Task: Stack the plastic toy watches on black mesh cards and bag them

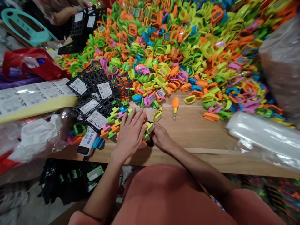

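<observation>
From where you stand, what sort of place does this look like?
Probably a packing workshop: a wooden table heaped with bright plastic pieces, black grid cards with white labels, and a sheet of printed labels.

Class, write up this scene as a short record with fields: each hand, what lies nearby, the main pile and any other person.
Left hand: spread over a small cluster of plastic ring-shaped toys
Right hand: at the cluster's end, beside a yellow toy
Nearby: black grid cards with white labels
Main pile: multicoloured plastic toys on a wooden table
Other person: a hand at upper left
</observation>
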`<action>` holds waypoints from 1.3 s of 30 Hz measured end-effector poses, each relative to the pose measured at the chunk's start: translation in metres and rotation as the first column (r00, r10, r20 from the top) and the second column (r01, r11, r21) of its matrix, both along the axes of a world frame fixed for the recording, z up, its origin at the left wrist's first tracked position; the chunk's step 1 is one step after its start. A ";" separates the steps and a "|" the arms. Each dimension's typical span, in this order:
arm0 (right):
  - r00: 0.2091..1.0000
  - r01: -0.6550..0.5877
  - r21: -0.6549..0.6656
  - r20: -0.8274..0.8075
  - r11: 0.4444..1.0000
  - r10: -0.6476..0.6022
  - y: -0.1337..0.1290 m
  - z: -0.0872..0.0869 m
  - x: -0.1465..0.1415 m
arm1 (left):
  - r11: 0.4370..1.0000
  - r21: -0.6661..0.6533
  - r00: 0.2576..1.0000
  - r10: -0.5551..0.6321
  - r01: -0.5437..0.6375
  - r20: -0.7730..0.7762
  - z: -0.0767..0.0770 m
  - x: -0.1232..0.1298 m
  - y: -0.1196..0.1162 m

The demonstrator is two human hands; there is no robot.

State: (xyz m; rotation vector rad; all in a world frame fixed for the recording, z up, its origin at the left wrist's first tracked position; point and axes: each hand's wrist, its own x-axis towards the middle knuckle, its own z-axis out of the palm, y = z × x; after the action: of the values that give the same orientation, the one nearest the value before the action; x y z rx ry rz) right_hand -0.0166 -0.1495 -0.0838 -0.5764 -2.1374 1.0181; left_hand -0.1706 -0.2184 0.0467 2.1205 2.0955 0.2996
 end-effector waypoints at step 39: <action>0.994 0.026 -0.296 0.107 0.955 0.006 0.022 0.001 0.002 | 0.960 0.281 0.942 -0.083 -0.013 0.326 -0.007 0.003 0.005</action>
State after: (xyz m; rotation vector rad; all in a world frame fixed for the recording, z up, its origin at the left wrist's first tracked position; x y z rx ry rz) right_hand -0.0146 -0.1270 -0.0831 -0.8001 -2.0834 1.3426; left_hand -0.1674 -0.2130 0.0401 2.0623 1.9046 0.9329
